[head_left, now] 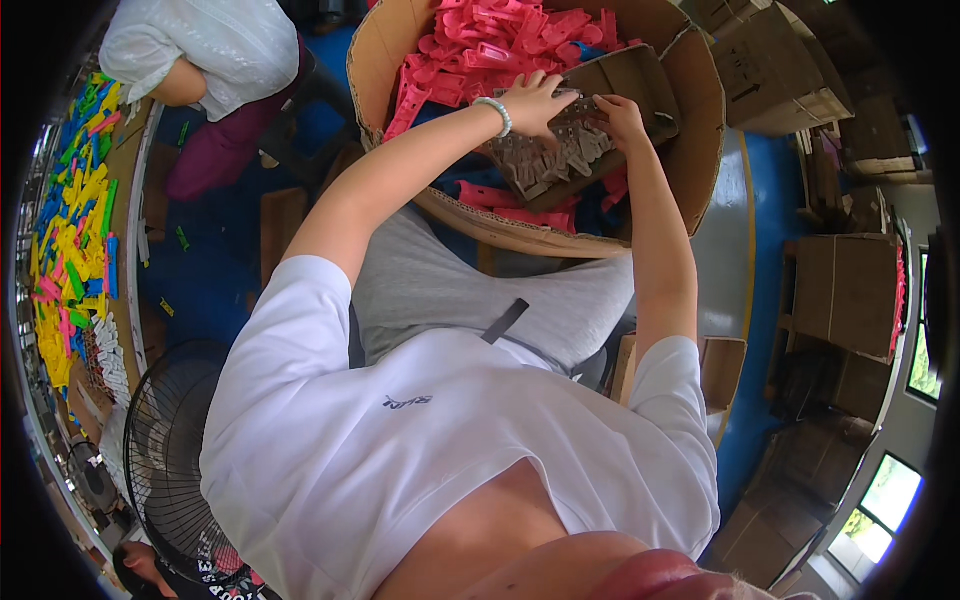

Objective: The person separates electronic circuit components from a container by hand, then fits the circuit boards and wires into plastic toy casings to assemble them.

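My left hand [537, 105] reaches over a small cardboard tray [652, 85], its fingers spread apart. Close by on the right, my right hand [622, 120] has its fingers bent and drawn together; what they hold, if anything, is too small to make out. Clear plastic pieces [560, 165] lie heaped in the tray just below both hands. A see-through dotted or perforated surface shows faintly between the hands, partly covered by them. The tray rests at a tilt inside a large cardboard box [705, 90], on top of many pink plastic clip-like pieces [490, 55].
At the left, a long table holds piled yellow, green and blue plastic pieces [75, 240]. A person in a white top [215, 60] sits at upper left. A black fan [180, 440] stands by my left side. Stacked cardboard boxes [845, 290] line the right.
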Action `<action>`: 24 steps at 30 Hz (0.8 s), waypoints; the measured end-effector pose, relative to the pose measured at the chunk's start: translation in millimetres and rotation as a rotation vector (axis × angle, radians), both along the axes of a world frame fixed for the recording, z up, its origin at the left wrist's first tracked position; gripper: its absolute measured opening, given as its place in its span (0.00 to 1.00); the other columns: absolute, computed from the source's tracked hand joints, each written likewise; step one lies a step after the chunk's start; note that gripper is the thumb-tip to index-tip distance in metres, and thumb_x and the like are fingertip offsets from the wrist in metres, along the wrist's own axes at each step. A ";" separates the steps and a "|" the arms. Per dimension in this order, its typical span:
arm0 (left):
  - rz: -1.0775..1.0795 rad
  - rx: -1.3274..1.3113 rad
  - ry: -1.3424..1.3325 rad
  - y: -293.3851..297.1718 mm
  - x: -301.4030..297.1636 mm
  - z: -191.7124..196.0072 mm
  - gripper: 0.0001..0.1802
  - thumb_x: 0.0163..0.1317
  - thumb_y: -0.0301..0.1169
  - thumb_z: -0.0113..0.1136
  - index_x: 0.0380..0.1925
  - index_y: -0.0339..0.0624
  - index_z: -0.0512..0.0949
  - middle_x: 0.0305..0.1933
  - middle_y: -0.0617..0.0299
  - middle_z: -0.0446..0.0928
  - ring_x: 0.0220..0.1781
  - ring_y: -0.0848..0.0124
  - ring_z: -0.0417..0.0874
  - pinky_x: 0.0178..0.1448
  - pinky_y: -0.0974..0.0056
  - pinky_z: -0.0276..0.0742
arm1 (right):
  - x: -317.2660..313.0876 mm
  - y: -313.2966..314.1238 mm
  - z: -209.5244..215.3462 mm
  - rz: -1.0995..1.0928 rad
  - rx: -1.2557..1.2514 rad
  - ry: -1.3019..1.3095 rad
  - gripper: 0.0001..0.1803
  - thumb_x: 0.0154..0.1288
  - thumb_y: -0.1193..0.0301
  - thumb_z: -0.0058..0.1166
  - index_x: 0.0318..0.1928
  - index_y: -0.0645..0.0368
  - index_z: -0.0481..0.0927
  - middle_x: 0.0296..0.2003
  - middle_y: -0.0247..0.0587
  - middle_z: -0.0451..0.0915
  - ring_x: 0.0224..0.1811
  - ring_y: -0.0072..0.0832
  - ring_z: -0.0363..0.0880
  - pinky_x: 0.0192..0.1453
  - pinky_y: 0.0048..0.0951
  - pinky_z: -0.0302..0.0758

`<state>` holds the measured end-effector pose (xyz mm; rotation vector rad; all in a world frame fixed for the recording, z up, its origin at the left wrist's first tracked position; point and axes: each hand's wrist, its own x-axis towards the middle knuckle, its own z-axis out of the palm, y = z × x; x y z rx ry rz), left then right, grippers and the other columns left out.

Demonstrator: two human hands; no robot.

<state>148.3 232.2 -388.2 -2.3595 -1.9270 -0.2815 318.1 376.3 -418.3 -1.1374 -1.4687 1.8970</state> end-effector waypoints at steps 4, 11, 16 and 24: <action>0.010 0.209 -0.502 26.2 -37.7 12.7 0.32 0.56 0.45 0.64 0.57 0.38 0.70 0.58 0.49 0.72 0.60 0.56 0.71 0.63 0.57 0.67 | -7.8 -12.3 30.8 0.045 0.154 0.139 0.14 0.66 0.72 0.55 0.45 0.73 0.77 0.37 0.44 0.79 0.37 0.30 0.81 0.38 0.28 0.81; -0.201 -0.072 -0.778 61.8 -29.5 22.8 0.14 0.66 0.36 0.54 0.44 0.37 0.77 0.36 0.52 0.82 0.39 0.66 0.82 0.45 0.61 0.74 | 4.8 -18.0 52.1 -0.112 0.265 0.399 0.11 0.66 0.77 0.53 0.46 0.73 0.77 0.39 0.44 0.80 0.39 0.27 0.80 0.41 0.27 0.82; -0.127 -0.047 -0.881 55.2 -9.7 30.4 0.13 0.65 0.35 0.53 0.41 0.36 0.77 0.29 0.50 0.79 0.31 0.63 0.81 0.37 0.61 0.73 | 11.8 -16.0 60.8 -0.110 0.171 0.437 0.11 0.67 0.77 0.51 0.46 0.73 0.77 0.41 0.44 0.79 0.41 0.29 0.80 0.43 0.29 0.82; -0.292 -0.016 -1.015 56.5 -13.1 30.3 0.12 0.69 0.33 0.51 0.46 0.38 0.76 0.27 0.67 0.75 0.29 0.81 0.72 0.34 0.69 0.67 | 9.7 9.2 41.7 -0.160 -0.124 0.569 0.10 0.68 0.79 0.48 0.45 0.73 0.76 0.40 0.47 0.78 0.35 0.29 0.79 0.38 0.25 0.80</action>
